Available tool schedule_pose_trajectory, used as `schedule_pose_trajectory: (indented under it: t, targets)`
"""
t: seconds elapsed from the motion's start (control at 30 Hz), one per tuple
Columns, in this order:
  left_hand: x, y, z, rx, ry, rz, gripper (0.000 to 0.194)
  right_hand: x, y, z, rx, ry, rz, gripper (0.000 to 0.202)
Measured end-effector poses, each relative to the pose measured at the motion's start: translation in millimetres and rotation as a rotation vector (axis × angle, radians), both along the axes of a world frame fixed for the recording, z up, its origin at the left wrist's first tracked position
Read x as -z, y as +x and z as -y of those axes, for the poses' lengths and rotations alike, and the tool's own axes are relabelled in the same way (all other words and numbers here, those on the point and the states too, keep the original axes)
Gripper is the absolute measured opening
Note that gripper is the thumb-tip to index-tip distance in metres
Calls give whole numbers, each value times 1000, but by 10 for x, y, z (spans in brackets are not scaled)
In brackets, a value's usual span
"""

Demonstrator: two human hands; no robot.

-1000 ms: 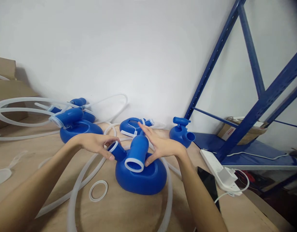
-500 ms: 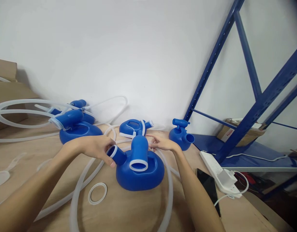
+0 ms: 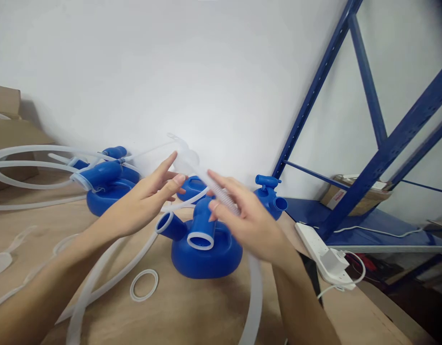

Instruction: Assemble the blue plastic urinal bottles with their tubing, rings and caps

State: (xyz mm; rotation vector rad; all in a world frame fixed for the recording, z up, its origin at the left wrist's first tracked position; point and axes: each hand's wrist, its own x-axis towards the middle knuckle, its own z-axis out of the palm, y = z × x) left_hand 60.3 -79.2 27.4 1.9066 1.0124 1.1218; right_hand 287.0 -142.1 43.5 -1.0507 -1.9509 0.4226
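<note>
A translucent ribbed hose (image 3: 221, 191) is lifted off the counter (image 3: 192, 311), slanting up toward the wall with its blurred end uppermost. The right hand (image 3: 250, 218) is closed around its lower stretch. The left hand (image 3: 149, 199) is at the upper part, fingers stretched out and loose, fingertips touching or just beside the tube; I cannot tell whether it grips.

Directly under both hands sits a blue plastic vessel (image 3: 206, 249) with two white-rimmed spouts, resting on the wooden counter. A loose white ring (image 3: 144, 284) lies just in front of it to the left, and long loops of clear tubing (image 3: 98, 282) curl around it.

Behind stand more blue vessels (image 3: 106, 187), one small one (image 3: 269, 196) at the right near the wall. A white power strip (image 3: 319, 254) lies at the counter's right edge, beside the blue shelf frame (image 3: 386, 148).
</note>
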Motion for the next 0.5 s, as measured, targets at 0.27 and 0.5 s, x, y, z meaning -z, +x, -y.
schedule_pose_trajectory:
  t: [0.27, 0.5]
  targets:
    - [-142, 23, 152, -26, -305, 229, 89, 225, -456, 232, -243, 97, 369, 81]
    - [-157, 35, 144, 24, -478, 362, 92, 398, -518, 83, -296, 240, 441, 89]
